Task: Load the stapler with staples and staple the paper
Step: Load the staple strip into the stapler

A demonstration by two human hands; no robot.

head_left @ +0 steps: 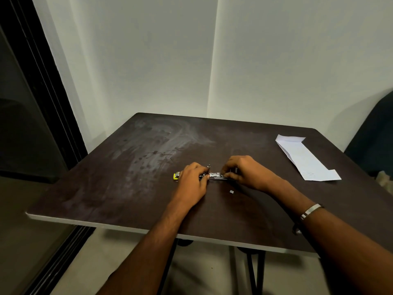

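A small stapler [215,175] lies opened flat on the dark table [127,188], its metal channel showing between my hands. My left hand [192,182] grips its left end. My right hand [244,171] pinches at the right end of the channel; whether staples are between the fingers is too small to tell. A yellow staple box [176,176] lies just left of my left hand. The folded white paper [306,159] rests at the table's right side, well apart from both hands.
A tiny white scrap [231,191] lies on the table in front of my right hand. A dark chair [374,133] stands beyond the right edge. Walls meet behind the table, and a dark glass door frame [42,81] runs along the left.
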